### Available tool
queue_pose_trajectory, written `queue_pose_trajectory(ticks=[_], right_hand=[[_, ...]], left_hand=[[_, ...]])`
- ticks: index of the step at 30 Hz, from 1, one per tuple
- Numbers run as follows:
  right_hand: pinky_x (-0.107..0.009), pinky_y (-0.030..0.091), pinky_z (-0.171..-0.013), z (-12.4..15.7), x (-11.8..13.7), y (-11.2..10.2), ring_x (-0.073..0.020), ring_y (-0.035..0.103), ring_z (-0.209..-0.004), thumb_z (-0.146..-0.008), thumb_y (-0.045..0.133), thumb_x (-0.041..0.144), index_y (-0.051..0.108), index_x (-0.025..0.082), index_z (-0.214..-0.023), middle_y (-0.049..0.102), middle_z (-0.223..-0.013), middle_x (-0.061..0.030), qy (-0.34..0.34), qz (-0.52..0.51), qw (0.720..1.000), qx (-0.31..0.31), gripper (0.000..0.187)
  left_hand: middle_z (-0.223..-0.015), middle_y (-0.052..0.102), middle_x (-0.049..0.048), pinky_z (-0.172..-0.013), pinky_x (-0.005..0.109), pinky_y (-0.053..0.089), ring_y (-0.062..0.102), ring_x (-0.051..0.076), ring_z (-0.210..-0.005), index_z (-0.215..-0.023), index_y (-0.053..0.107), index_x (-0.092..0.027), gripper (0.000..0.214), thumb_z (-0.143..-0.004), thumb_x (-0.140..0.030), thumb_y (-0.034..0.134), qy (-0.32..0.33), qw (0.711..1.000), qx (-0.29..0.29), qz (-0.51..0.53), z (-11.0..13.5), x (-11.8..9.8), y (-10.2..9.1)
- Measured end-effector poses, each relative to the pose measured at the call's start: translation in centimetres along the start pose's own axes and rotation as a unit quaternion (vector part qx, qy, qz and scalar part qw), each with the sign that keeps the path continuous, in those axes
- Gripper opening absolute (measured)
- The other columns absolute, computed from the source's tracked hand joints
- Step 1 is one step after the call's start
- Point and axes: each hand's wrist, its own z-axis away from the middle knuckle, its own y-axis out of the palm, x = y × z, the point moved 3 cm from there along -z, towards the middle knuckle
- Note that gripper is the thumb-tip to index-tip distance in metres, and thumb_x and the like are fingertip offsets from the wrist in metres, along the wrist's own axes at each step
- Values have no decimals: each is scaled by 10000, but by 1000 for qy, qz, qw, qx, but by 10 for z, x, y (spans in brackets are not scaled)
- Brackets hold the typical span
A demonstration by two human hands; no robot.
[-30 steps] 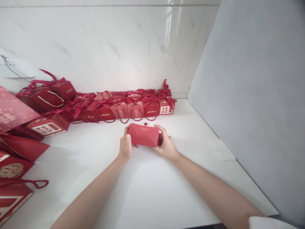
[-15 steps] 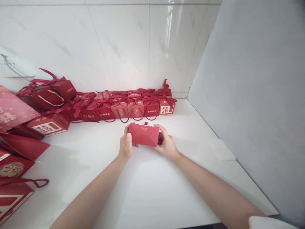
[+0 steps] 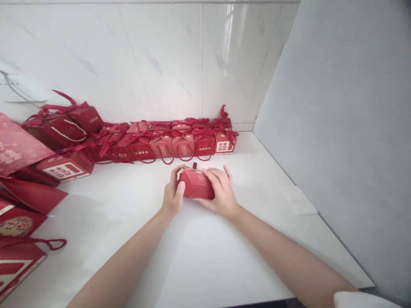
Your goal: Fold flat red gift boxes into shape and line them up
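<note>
A small red gift box [image 3: 194, 187] with gold lettering lies on its side on the white tabletop [image 3: 205, 252], held between both hands. My left hand [image 3: 173, 194] grips its left end, thumb on the front face and fingers behind. My right hand [image 3: 219, 191] lies over its right half, fingers spread across the top and front. A short red ribbon tab sticks up behind the box.
A row of several closed red gift boxes with ribbons [image 3: 180, 143] lines the tiled back wall. More red boxes and bags [image 3: 28, 171] are piled at the left. A grey panel [image 3: 346, 128] walls off the right side.
My right hand has slid from the box's right end onto its top and front. The box looks turned slightly and shows less of its face. My left hand has barely shifted.
</note>
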Motion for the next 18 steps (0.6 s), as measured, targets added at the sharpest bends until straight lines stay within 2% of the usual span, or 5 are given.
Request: queue_pose_trajectory(ticks=[5,8,12,18], right_hand=[[-570,192,-1170,0,1,-2,-273,565,-1171,-820,682,466,389,226,-1401,601,-1191,-113,6,3,1000,-5,693],[-577,206,-1162,1,1,-2,-267,554,-1183,-833,680,451,488,263,-1338,584,-1222,-105,2,3,1000,-2,572],[-552,311,-1114,1,2,-2,-251,529,-1198,-837,697,441,635,321,-1189,538,-1264,-90,-23,-11,1000,1,377],[-495,411,-1045,-3,3,-5,-241,513,-1195,-847,698,417,687,328,-1141,516,-1267,-91,-46,-25,999,7,307]], left_hand=[[-1071,692,88,-622,278,492,610,162,-634,-1391,387,-200,575,-938,-553,371,-17,1000,7,3,0,2,1],[-1114,680,99,-605,270,489,621,166,-657,-1397,385,-199,588,-936,-563,373,-20,1000,8,13,0,4,2],[-1150,669,109,-635,280,505,633,172,-683,-1395,396,-197,587,-940,-566,365,-17,999,8,26,0,6,3],[-1196,649,108,-668,288,526,656,192,-783,-1386,415,-205,553,-953,-543,351,-23,999,8,21,0,5,2]])
